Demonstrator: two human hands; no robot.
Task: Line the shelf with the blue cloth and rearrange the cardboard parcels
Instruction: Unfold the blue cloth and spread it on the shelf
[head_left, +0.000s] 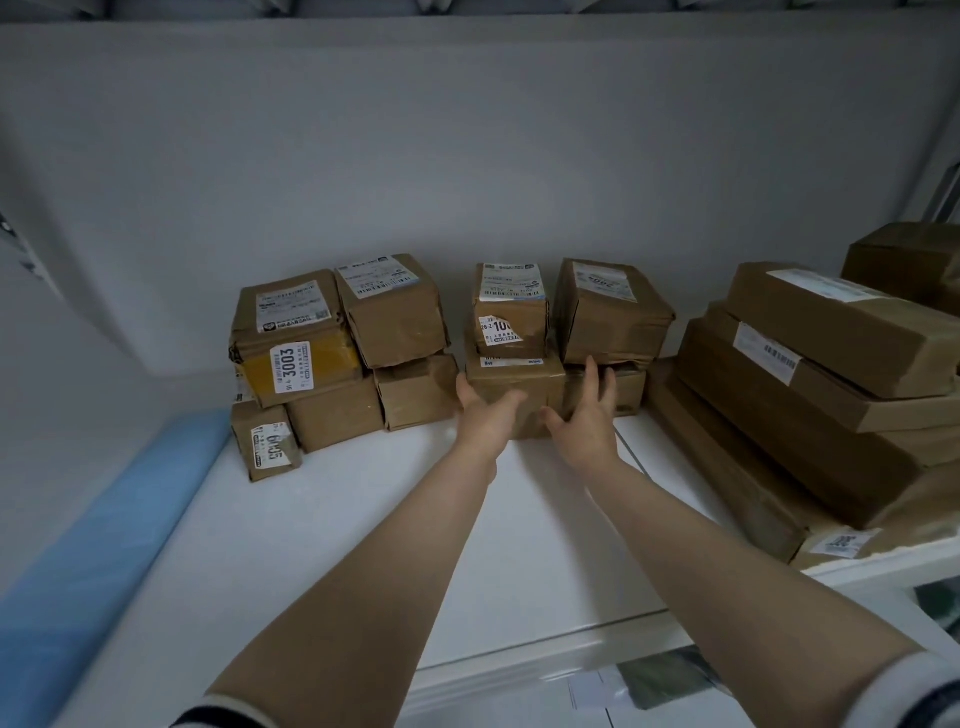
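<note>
Several brown cardboard parcels stand stacked along the back of a white shelf (322, 545). My left hand (485, 415) and my right hand (584, 415) reach out, fingers straight, to either side of the front of a lower middle parcel (514, 384). Both hands are at its front face; I cannot tell if they touch it. A small labelled parcel (511, 312) sits on top of it, with another parcel (608, 312) to the right. The blue cloth (104, 535) lies along the shelf's left side, partly under a small parcel (267, 441).
A left stack carries a parcel marked 3003 (296, 343). Large flat parcels (810, 405) are piled at the right, reaching the shelf's front edge. A grey wall closes the back. Bare white shelf lies between my arms and the stacks.
</note>
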